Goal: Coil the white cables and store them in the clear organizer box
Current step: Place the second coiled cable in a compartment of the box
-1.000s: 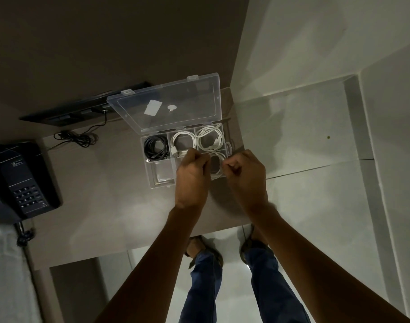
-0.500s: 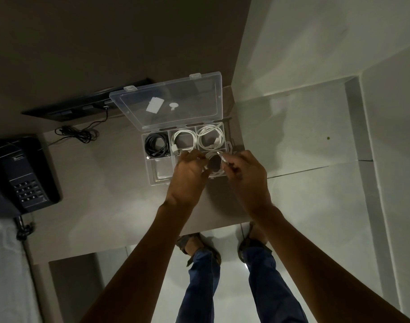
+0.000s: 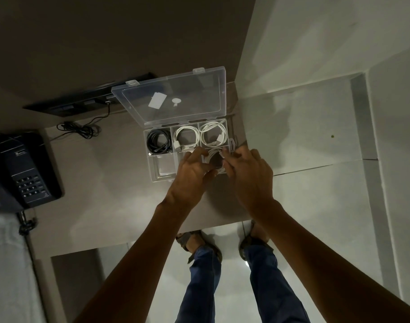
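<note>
The clear organizer box [image 3: 162,177] lies open on the table, its lid [image 3: 176,99] tilted back. Its back row holds a coiled black cable [image 3: 158,142], a coiled white cable [image 3: 185,138] in the middle and another white coil [image 3: 213,134] at the right. Over the front right compartment, my left hand [image 3: 192,175] and my right hand [image 3: 247,173] both pinch a third white cable coil [image 3: 212,157], which is partly hidden by my fingers. The front left compartment looks empty.
A black desk telephone [image 3: 22,169] sits at the table's left edge. A tangled black cord [image 3: 79,129] and a dark flat device [image 3: 83,101] lie behind the box. The table's front edge [image 3: 152,238] runs just below my wrists, and the box stands near its right edge.
Both hands have moved forward over the front right compartment and lowered the white coil into it. The box and the other cables have stayed put.
</note>
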`<state>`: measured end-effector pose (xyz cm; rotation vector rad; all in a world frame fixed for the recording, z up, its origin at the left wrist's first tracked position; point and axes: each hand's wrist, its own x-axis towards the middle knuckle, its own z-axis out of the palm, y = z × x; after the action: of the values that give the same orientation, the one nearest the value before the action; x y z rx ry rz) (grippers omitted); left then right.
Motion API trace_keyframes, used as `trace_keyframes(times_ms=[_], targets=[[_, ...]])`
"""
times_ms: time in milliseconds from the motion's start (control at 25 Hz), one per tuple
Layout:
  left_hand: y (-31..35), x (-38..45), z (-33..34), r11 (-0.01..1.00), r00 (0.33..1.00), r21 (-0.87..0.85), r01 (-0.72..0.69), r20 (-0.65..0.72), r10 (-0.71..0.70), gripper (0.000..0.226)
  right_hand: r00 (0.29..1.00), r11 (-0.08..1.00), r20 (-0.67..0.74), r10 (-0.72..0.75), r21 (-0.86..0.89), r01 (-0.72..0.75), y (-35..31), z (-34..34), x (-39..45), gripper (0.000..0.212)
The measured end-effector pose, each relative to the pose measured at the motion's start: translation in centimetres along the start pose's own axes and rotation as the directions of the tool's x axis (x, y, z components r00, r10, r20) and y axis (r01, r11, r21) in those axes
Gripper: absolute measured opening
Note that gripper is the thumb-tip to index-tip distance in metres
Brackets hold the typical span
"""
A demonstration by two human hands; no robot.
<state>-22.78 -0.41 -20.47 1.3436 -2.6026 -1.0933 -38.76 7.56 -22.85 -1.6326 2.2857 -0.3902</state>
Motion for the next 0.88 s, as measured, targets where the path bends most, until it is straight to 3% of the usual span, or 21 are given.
trace_keyframes(times_ms=[160,320,400,560,720,880], targets=[[-0.6,0.7,-0.4,0.994,0.997,0.078,-0.078,0.023,0.076,0.021,1.000,0.998,0.000,0.004,-0.069,-0.004,-0.1,0.4,-0.3,0.034],[0.3,0.8,-0.1,0.996,0.999,-0.084,0.021,-0.033,-0.024,0.011,1.000,0.999,0.011,0.012,-0.038,-0.012,-0.1,0.4,-0.5,0.036],[0.3,0.5,0.1,0.999,0.997,0.000,0.035,-0.064,-0.034,0.007,0.999,1.000,0.031,0.008,0.004,-0.008,0.1,0.3,-0.5,0.036],[0.1,-0.5,0.0,0.990,0.990,0.118,-0.079,-0.103,0.091,0.013,0.994,0.985,0.039,-0.098,0.146,0.091,1.2,-0.2,-1.0,0.035],[0.8,-1.6,-2.0,0.996,0.944,0.093,-0.007,-0.327,0.037,0.017,0.998,0.971,-0.002,-0.057,0.234,0.056,1.7,-1.5,-1.2,0.029],[1.7,2.0,-8.6,0.971,0.813,0.156,0.181,-0.579,-0.058,0.051,0.998,0.918,0.022,0.050,0.392,-0.055,1.0,-1.8,-0.4,0.019]])
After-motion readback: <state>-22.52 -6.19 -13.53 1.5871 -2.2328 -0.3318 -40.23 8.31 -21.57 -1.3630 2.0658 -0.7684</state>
